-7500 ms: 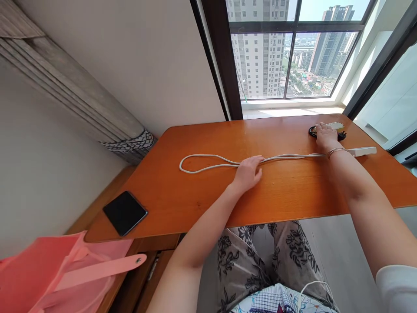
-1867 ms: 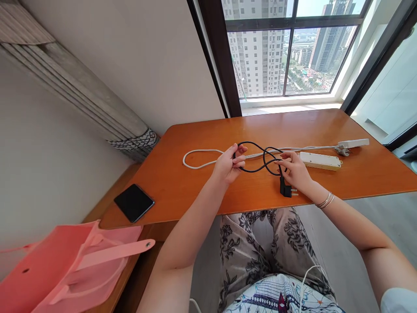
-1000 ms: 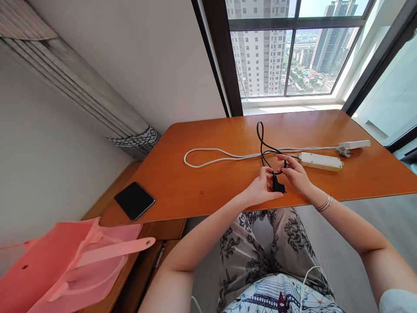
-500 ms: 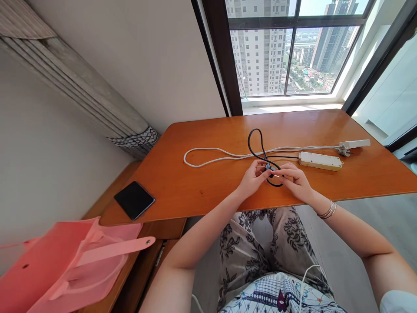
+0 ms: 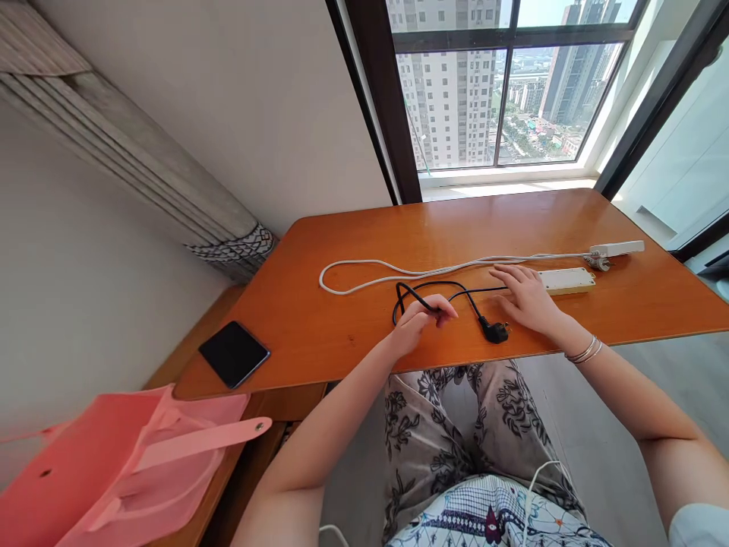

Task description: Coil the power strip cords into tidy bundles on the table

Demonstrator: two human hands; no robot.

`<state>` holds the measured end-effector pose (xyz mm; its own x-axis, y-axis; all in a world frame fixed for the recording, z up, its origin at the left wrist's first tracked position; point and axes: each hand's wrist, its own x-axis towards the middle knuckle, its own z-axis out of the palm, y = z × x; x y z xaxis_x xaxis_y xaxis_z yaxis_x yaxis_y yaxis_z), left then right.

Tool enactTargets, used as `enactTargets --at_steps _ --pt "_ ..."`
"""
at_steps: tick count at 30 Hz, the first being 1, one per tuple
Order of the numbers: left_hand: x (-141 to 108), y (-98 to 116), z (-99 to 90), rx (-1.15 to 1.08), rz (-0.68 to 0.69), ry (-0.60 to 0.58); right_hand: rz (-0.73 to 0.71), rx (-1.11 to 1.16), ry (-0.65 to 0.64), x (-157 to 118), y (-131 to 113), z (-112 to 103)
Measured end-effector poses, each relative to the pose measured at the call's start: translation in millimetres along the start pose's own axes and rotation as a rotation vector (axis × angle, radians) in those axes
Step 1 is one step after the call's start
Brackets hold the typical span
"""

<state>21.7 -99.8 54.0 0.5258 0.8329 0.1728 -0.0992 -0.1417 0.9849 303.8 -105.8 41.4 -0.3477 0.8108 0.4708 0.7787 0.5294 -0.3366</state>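
A black cable (image 5: 436,284) lies in loose loops on the wooden table and ends in a black plug (image 5: 494,330) with metal prongs. My left hand (image 5: 420,323) is closed round part of the cable, which runs over the fingers. To the right, my right hand (image 5: 528,301) is palm down with its fingers stretched out, over the cable beside a white power strip (image 5: 566,280). It covers the left end of the strip. The plug rests between my two hands, touched by neither.
Behind the hands runs a looped white cable (image 5: 347,291) to a second white power strip (image 5: 618,248). A dark-screened phone or tablet (image 5: 234,354) lies at the table's left. A pink bag (image 5: 171,463) stands lower left. Beyond the table (image 5: 336,334) is a window.
My hands have moved apart, left hand leftward and right hand toward the power strip. The plug, earlier at my fingers, now lies on the table, and the black cable loop has dropped.
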Motion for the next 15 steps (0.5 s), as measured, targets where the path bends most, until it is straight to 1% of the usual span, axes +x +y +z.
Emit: enactTargets --at_steps 3,6,8,9,11,12,13,15 --pt "-6.2 9.6 -14.6 -0.038 0.057 0.134 0.082 -0.229 -0.043 -9.0 33.7 -5.0" --pt "-6.4 18.3 -21.9 0.079 0.092 0.287 0.091 -0.299 -0.132 -19.1 56.6 -8.2" --pt "-5.2 20.2 -23.6 0.168 0.120 0.337 0.053 -0.310 -0.159 -23.1 61.7 -9.7" --pt "-4.8 19.1 -24.3 0.208 0.135 0.338 0.030 -0.314 -0.152 -24.3 61.6 -10.6" --pt "-4.8 13.1 -27.0 0.255 0.165 0.335 -0.010 -0.319 -0.109 -25.9 58.6 -14.2" --pt "-4.9 9.1 -29.6 0.253 0.188 0.360 -0.025 -0.316 -0.075 -27.0 56.8 -17.2" --pt "-4.7 5.0 -33.3 0.234 0.218 0.413 -0.038 -0.309 -0.037 -28.7 55.4 -20.9" --pt "-2.0 -1.0 -43.6 0.177 0.283 0.580 -0.063 -0.281 0.044 -34.2 54.5 -30.3"
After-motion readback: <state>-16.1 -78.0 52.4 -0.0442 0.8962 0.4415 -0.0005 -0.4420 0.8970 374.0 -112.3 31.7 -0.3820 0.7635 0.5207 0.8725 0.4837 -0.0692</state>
